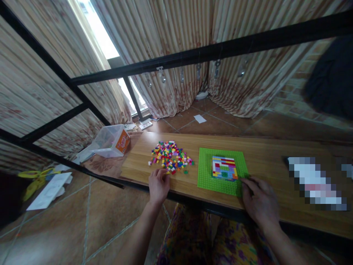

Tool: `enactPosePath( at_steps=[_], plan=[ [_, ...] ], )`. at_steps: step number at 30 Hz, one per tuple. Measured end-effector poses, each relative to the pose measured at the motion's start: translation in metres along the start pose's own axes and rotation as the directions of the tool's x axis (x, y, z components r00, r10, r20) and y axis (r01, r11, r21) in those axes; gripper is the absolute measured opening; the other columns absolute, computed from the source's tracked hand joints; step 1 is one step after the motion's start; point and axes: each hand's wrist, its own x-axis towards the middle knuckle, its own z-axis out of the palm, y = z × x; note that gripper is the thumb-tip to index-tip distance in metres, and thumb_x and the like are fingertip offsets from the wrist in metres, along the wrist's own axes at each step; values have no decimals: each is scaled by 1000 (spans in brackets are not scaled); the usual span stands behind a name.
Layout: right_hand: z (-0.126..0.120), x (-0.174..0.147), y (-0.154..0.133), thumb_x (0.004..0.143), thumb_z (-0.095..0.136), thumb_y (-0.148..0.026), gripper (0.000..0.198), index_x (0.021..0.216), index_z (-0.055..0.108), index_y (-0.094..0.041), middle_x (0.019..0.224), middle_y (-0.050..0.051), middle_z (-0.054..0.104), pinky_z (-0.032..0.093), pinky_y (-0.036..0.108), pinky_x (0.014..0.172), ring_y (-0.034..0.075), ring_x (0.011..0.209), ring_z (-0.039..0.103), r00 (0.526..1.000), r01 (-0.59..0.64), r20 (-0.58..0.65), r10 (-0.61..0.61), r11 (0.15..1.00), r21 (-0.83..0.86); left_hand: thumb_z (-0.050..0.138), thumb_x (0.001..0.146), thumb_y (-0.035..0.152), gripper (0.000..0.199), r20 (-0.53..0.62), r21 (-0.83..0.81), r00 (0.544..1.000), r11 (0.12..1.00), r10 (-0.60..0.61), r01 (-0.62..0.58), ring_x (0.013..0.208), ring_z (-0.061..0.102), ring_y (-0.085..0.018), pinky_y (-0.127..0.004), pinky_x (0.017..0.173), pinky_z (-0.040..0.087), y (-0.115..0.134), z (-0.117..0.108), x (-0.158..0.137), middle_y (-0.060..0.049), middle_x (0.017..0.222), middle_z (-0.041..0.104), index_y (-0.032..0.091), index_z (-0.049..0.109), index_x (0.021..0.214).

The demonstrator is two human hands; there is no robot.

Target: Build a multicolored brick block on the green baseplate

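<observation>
I find two work areas side by side on the long, wood-grained tabletop [264,154], whose long axis runs left to right before me. To my right of centre lies the bright green, square, studded plastic baseplate [205,180]. On it sits the low, multicoloured block of plastic bricks [224,167], roughly square, with no clear long axis, set nearer the plate's right side than its left. To the left of the plate, apart from it, is the loose heap of small mixed-colour plastic bricks [171,156].

My left hand [159,187] is at the tabletop's near edge, directly on the near side of the heap and much the closer hand to it. Its fingers are curled, tips at the heap's near fringe; whether they pinch a brick I cannot tell.

My right hand [260,200] is at the plate's near right corner, fingers bent and reaching leftward over its edge. The fingertips are just beside the block's near right corner, so this hand is the nearer to the block. Contact with the block, or any brick between finger and thumb, cannot be confirmed.
</observation>
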Motion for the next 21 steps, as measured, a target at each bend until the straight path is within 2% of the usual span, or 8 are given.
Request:
enactPosePath(
  at_steps=[8,11,14,21],
  plan=[
    [-2,1,-3,90,47,-32,29,99,72,-20,107,12,64,50,43,84,27,97,59,1000,16,-25,-16,1000,6,54,84,17,11,43,32,999,999,12,-14,85,62,-23,-35,78,47,2,3,1,-6,87,67,21,64,88],
    [-2,2,-4,90,47,-32,29,99,72,-20,107,12,64,50,43,84,27,97,60,1000,15,-21,-15,1000,3,58,84,25,9,21,34,1000,999,-23,22,82,63,-23,-34,76,46,4,4,2,-6,83,67,20,62,89],
    [-2,2,-3,90,47,-32,29,99,72,-19,108,12,64,50,42,84,26,98,59,1000,21,-18,-21,1000,-5,61,83,34,15,-1,53,997,996,-77,77,80,63,-23,-34,74,46,7,6,5,-5,79,65,19,61,87],
    [-1,2,-2,90,46,-34,31,98,72,-19,107,12,64,50,42,84,26,97,59,1000,13,-19,-13,1000,-9,57,83,22,12,38,78,995,993,-97,94,82,64,-23,-34,76,48,5,7,15,-7,85,67,19,63,93]
  ],
)
